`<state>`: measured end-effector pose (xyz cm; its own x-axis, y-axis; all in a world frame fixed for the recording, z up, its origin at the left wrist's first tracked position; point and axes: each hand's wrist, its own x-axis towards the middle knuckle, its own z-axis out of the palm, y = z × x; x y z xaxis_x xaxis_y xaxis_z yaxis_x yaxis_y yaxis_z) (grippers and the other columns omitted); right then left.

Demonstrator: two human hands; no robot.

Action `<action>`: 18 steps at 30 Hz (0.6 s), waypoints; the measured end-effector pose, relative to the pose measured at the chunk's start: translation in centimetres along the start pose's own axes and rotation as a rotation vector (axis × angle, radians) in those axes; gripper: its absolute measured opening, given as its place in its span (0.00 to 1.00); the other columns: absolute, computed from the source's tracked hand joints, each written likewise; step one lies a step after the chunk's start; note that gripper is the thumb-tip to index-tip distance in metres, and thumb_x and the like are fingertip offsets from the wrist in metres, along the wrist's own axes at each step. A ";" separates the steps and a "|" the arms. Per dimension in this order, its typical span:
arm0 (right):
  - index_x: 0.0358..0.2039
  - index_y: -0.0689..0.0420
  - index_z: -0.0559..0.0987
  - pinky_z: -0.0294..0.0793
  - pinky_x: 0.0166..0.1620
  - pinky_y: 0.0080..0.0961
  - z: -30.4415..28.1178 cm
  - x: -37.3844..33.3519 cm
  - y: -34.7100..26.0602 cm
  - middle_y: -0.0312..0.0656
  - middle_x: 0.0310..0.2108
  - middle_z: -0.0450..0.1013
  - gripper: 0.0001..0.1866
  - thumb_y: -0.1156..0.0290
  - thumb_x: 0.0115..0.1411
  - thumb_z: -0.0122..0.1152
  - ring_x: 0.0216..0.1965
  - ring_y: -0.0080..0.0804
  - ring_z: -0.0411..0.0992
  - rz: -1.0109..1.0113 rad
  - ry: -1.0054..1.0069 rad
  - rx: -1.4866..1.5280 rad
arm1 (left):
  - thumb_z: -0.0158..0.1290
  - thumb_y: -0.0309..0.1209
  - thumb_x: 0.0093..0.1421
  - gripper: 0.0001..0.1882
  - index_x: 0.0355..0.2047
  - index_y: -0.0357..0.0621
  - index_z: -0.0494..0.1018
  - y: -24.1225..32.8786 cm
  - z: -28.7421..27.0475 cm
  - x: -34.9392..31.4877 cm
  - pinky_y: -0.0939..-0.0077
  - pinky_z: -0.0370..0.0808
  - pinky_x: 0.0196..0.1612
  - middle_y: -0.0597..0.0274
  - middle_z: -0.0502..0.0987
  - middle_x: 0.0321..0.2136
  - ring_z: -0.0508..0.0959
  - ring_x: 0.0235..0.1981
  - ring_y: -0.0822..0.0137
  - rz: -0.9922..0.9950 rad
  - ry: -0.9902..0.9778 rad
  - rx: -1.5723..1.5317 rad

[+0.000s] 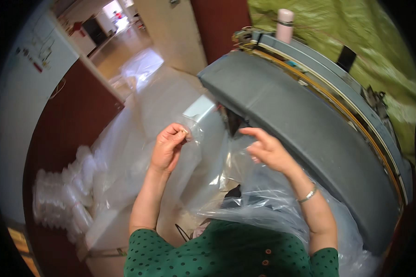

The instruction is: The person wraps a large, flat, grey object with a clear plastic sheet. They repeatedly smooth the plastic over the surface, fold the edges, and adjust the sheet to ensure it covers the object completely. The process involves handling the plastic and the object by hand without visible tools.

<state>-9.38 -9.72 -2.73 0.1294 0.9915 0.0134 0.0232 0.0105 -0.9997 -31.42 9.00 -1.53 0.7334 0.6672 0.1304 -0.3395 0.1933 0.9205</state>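
Note:
My left hand point(168, 147) is raised in the middle of the view, thumb and forefinger pinched on a small piece of clear plastic point(188, 134). Its exact kind cannot be made out. To the right, my right hand point(269, 150) is in the air with the forefinger stretched out and the other fingers loosely bent. Nothing shows in its grasp. Below and around both hands spreads large, crumpled clear plastic sheeting point(166, 99). Just beyond my left hand stands a pale, light-blue box-like piece point(201, 109) amid the sheeting.
A long grey padded machine table point(305, 106) curves along the right, with a pale pink flask point(284, 27) on its far ledge. Yellow-green sheeting point(383, 46) hangs behind. At the left, a stack of clear plastic items point(55, 196) leans near a white and dark-red wall point(74, 120). An open doorway lies ahead.

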 end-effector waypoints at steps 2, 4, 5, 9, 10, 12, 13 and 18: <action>0.59 0.56 0.56 0.64 0.26 0.14 1.4 0.3 -0.6 0.30 0.19 0.64 0.28 0.73 0.58 0.52 0.21 0.15 0.62 -0.032 -0.038 0.108 | 0.51 0.28 0.57 0.03 0.30 0.42 0.71 -0.7 2.6 0.7 0.80 0.65 0.37 0.67 0.72 0.26 0.69 0.30 0.75 -0.013 -0.093 0.017; 0.57 0.57 0.59 0.62 0.25 0.13 2.4 0.7 -1.3 0.29 0.20 0.63 0.25 0.74 0.58 0.51 0.21 0.14 0.61 -0.096 -0.032 0.206 | 0.51 0.28 0.57 0.04 0.29 0.42 0.70 -1.4 4.4 1.0 0.79 0.65 0.38 0.67 0.72 0.27 0.69 0.32 0.75 -0.011 -0.172 0.036; 0.55 0.57 0.61 0.62 0.25 0.13 2.4 1.0 -1.3 0.29 0.19 0.63 0.23 0.73 0.58 0.51 0.21 0.14 0.61 -0.098 -0.042 0.211 | 0.51 0.28 0.56 0.04 0.29 0.42 0.70 -1.5 5.1 0.8 0.78 0.65 0.39 0.65 0.71 0.28 0.69 0.32 0.73 -0.049 -0.206 -0.016; 0.49 0.57 0.67 0.63 0.25 0.15 1.4 2.5 2.6 0.31 0.19 0.65 0.17 0.70 0.59 0.52 0.21 0.16 0.63 -0.035 -0.057 0.084 | 0.50 0.28 0.57 0.04 0.28 0.42 0.68 -0.2 7.6 0.1 0.77 0.65 0.40 0.64 0.70 0.28 0.69 0.32 0.71 0.039 -0.248 -0.147; 0.47 0.57 0.68 0.64 0.25 0.16 0.8 2.9 4.4 0.32 0.19 0.66 0.16 0.70 0.59 0.52 0.21 0.16 0.64 -0.003 -0.048 0.014 | 0.50 0.29 0.58 0.05 0.28 0.42 0.67 0.7 7.8 0.4 0.76 0.65 0.40 0.64 0.70 0.28 0.68 0.32 0.71 0.106 -0.217 -0.191; 0.47 0.57 0.69 0.63 0.24 0.16 -1.3 2.6 10.1 0.33 0.18 0.66 0.16 0.70 0.58 0.53 0.21 0.16 0.63 0.123 0.169 -0.305 | 0.48 0.30 0.59 0.06 0.30 0.41 0.66 2.9 7.3 1.2 0.73 0.65 0.43 0.64 0.69 0.29 0.68 0.34 0.70 0.288 -0.190 -0.313; 0.46 0.56 0.69 0.63 0.24 0.16 -1.7 2.5 11.5 0.34 0.18 0.66 0.15 0.70 0.58 0.53 0.21 0.16 0.63 0.177 0.264 -0.462 | 0.48 0.30 0.60 0.06 0.31 0.41 0.66 4.4 7.0 1.3 0.72 0.65 0.43 0.64 0.69 0.30 0.68 0.35 0.69 0.367 -0.162 -0.297; 0.52 0.57 0.65 0.61 0.22 0.15 -1.3 0.0 3.8 0.32 0.18 0.65 0.21 0.69 0.57 0.54 0.20 0.16 0.62 -0.002 0.207 0.056 | 0.47 0.29 0.60 0.05 0.32 0.41 0.67 5.3 6.6 1.9 0.72 0.64 0.46 0.63 0.70 0.31 0.69 0.36 0.69 0.426 -0.145 -0.215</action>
<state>-8.05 -9.84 -6.54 0.3308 0.9436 0.0134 -0.0311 0.0251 -0.9992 -27.99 6.55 6.06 0.5725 0.6150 0.5422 -0.7292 0.0798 0.6796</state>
